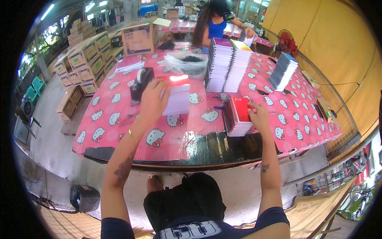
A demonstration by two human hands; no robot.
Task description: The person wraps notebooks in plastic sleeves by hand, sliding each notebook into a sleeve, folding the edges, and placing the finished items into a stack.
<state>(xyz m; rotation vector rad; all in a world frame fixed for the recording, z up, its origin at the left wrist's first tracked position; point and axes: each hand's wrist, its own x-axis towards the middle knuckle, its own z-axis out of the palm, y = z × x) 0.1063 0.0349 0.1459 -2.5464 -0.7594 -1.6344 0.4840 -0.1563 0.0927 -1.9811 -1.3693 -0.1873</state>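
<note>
My left hand [155, 96] is at the left edge of a stack of notebooks [177, 99] with a glossy red top cover. Its fingers are bent over the top notebook's corner, with the thumb lower at the side. To the right, my right hand [258, 116] pinches the right edge of a red spiral notebook [240, 108], the top one of a short pile. That pile's wire bindings face left. Just left of my left hand stands a black tape dispenser [139, 85]. The undersides of both hands' fingers are partly hidden.
Tall stacks of spiral notebooks [219, 65] stand beyond the right pile, another stack [283, 71] farther right. A plastic bag [185, 63] and an open carton [139, 39] sit toward the back. Across the pink table [155, 137], a person in blue [217, 28] handles notebooks.
</note>
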